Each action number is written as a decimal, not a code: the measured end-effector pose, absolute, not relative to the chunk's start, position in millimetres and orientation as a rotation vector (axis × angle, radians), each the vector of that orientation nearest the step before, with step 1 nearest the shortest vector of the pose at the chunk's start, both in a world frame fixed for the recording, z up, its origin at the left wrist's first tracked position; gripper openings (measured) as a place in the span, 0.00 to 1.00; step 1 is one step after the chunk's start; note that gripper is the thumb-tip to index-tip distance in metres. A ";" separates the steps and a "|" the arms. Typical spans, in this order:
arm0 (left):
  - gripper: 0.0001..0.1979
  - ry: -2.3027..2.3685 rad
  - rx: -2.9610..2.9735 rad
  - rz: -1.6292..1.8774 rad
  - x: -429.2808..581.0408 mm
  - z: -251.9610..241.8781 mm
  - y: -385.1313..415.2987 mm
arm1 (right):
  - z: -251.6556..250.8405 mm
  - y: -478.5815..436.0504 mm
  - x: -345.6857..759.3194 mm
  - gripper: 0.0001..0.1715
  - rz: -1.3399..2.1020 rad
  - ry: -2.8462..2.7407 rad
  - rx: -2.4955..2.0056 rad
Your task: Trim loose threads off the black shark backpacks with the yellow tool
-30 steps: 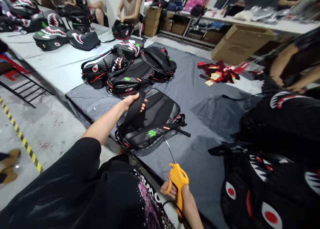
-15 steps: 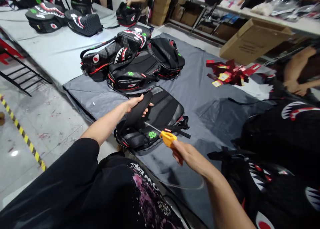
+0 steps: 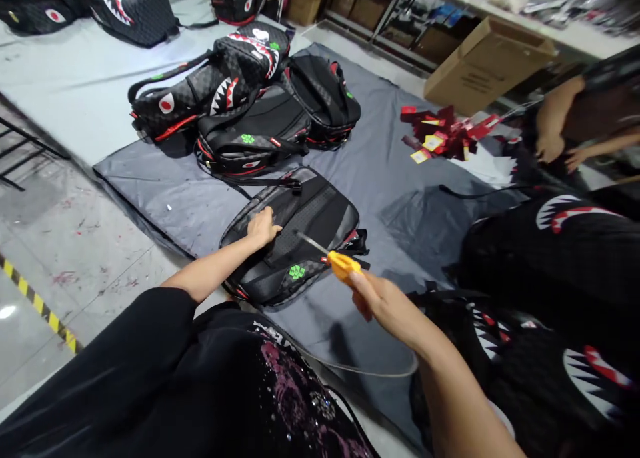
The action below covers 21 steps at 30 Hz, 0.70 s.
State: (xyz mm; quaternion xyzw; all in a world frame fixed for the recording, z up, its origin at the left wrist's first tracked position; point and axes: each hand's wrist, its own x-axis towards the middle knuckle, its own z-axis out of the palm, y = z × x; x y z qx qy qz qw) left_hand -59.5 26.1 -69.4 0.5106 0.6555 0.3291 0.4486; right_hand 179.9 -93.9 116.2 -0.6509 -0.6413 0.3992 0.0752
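Wears a black printed shirt [image 3: 150, 371]. Grips a yellow air gun [image 3: 344, 265] in the right hand [image 3: 373, 297], with fingers curled round the handle, aiming its thin nozzle [image 3: 313, 243] over a black backpack [image 3: 325, 208]. Has a thin hose [image 3: 370, 371] looping near the right forearm, and dark shark-mouth bags [image 3: 530, 258] off to the right. Sets the left hand [image 3: 263, 228] on the backpack, with thumb out and other fingers bent; cannot tell whether pinching fabric. Keeps the backpack flat, padded back upward, by the near edge of a grey sheet [image 3: 375, 158]. Beyond, shows clustered backpacks [image 3: 253, 135], then red tags [image 3: 445, 138], a co-worker's hands [image 3: 553, 146] and a cardboard box [image 3: 490, 68].
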 end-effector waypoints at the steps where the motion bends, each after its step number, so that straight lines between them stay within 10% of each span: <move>1: 0.24 1.673 1.305 0.800 -62.4 -71.0 29.9 | 111.7 -91.3 176.7 0.36 1.124 -1.915 -1.994; 6: 0.23 1.680 1.470 0.845 -80.8 -58.0 42.6 | 97.1 -80.1 174.1 0.34 1.463 -2.011 -1.884; 11: 0.25 1.505 1.933 0.738 -55.6 -34.5 -20.4 | 92.1 -54.3 197.3 0.31 0.529 -1.895 -2.466; 16: 0.41 1.208 2.081 0.414 -15.1 -60.9 -107.3 | 104.8 -76.5 223.8 0.34 1.209 -1.939 -2.261; 21: 0.28 1.313 1.523 0.585 -16.6 -77.9 -95.8 | 114.1 -133.5 260.2 0.39 1.374 -1.699 -2.185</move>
